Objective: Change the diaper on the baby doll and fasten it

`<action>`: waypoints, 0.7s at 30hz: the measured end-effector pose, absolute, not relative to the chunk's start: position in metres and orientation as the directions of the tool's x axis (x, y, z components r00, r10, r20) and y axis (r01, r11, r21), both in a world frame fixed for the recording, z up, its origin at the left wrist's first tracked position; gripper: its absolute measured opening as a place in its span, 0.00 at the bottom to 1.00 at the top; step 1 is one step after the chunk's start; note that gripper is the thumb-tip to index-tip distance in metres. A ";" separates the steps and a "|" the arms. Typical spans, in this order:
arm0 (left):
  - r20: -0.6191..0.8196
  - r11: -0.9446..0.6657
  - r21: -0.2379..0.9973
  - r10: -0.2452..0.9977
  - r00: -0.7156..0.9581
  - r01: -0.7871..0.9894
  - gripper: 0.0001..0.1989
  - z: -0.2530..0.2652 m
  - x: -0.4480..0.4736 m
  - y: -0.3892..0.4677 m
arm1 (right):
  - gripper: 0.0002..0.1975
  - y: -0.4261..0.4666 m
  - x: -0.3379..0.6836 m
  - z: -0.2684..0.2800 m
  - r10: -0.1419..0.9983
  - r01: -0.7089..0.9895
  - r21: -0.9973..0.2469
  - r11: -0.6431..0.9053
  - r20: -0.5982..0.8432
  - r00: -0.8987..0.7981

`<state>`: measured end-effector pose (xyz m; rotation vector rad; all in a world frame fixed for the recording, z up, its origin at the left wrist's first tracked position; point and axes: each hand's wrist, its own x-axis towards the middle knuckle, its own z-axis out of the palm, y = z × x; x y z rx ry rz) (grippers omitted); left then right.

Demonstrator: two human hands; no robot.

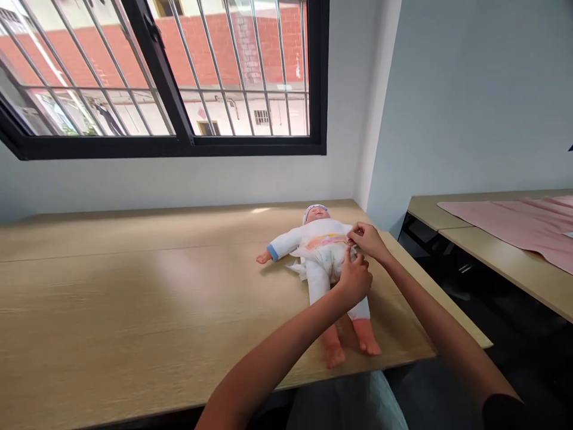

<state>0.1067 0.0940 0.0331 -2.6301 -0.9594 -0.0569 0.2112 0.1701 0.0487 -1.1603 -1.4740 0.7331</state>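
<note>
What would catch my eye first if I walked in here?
Probably the baby doll, lying on its back near the right end of the wooden table, with the left hand and right hand at its waist. Next, perhaps, the barred window behind the table, then the pink cloth on another table at right.

The right hand (367, 240) is just above the left hand (357, 279), its bent fingers directed leftward and thumb and forefinger close together; whether their tips meet is too small to tell. The left hand points upward below it, forefinger raised and the other fingers curled. From the left hand, the left forearm (286, 349) slants down and leftward. From the right hand, the right forearm (430, 301) runs down and rightward to a dark sleeve (505, 412). Both forearms are bare.
</note>
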 end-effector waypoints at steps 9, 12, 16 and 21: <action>0.101 -0.721 -0.297 0.628 0.772 0.625 0.15 0.031 0.109 0.094 | 0.06 0.159 0.192 0.064 0.903 0.483 -0.764 0.428 0.380 -0.200; 0.094 -0.737 -0.290 0.612 0.785 0.610 0.15 0.033 0.108 0.094 | 0.12 0.162 0.194 0.071 0.894 0.237 -0.866 0.441 0.400 -0.202; 0.087 -0.749 -0.296 0.597 0.798 0.593 0.16 0.031 0.108 0.094 | 0.13 0.176 0.207 0.075 0.872 0.108 -0.876 0.470 0.480 0.096; 0.124 -0.750 -0.288 0.587 0.800 0.596 0.16 0.034 0.108 0.091 | 0.16 0.197 0.232 0.038 0.854 0.105 -0.893 0.437 0.449 0.262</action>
